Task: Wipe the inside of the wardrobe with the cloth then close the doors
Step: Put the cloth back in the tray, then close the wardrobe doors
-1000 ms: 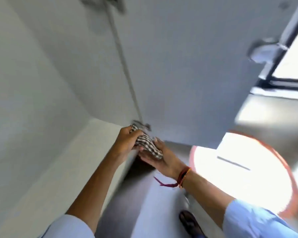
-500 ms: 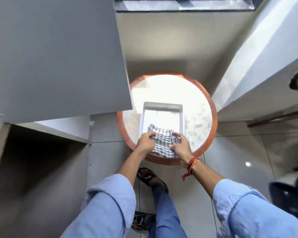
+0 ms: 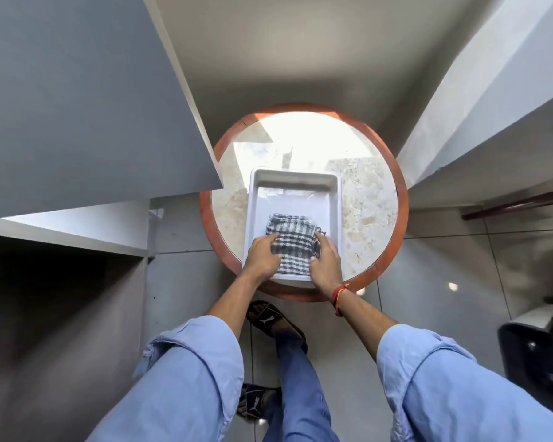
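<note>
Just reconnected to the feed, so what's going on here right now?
A person stands over a round table, both hands on a folded checked cloth lying in a white tray. The left hand presses its left edge, the right hand its right. A grey wardrobe door stands open on the left.

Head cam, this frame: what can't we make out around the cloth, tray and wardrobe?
- Near edge of the checked cloth: covered by the left hand and right hand.
- Near rim of the white tray: hidden under both hands.
- Wardrobe interior: in deep shadow, cut off by the left edge; wiped or not, cannot tell.
- Wardrobe door: top cut off by the frame.
- Dark object at right: blurred, unidentifiable.
</note>
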Motion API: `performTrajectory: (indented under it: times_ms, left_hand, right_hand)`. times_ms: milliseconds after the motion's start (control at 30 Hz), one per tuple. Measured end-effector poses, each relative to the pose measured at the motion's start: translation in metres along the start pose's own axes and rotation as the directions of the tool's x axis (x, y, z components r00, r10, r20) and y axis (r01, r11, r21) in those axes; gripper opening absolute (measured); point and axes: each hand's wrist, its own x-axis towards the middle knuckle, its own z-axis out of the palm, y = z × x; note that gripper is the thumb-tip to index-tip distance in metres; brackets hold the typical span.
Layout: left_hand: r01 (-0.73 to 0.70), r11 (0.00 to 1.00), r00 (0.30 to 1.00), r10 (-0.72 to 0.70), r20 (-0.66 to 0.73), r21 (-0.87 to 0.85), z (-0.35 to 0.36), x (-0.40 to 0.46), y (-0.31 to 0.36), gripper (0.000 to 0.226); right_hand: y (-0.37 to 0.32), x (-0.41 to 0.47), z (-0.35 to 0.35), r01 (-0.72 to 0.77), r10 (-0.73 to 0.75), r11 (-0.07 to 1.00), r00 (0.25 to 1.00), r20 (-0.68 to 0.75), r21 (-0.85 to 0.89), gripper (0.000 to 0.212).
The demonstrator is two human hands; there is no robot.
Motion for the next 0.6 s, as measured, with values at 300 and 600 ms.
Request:
performTrajectory:
  times_ms: [300,600]
  left_hand:
    - [-0.120,0.981,0.932,0.164,-0.324,0.149,-0.129,-0.134,0.018,0.058]
    - [-0.204,0.767,0.443,0.626,-0.642,0.608,-0.284,-0.327,0.053,0.042]
  right_hand:
    - [-0.133,-0.082,-0.006,0.366,-0.367,0.930,0.930,0.034,0.033,0.054]
    - [-0.297,-0.208,-0.068,0.809,-0.704,0.578,0.558,-0.440,0.101,0.046]
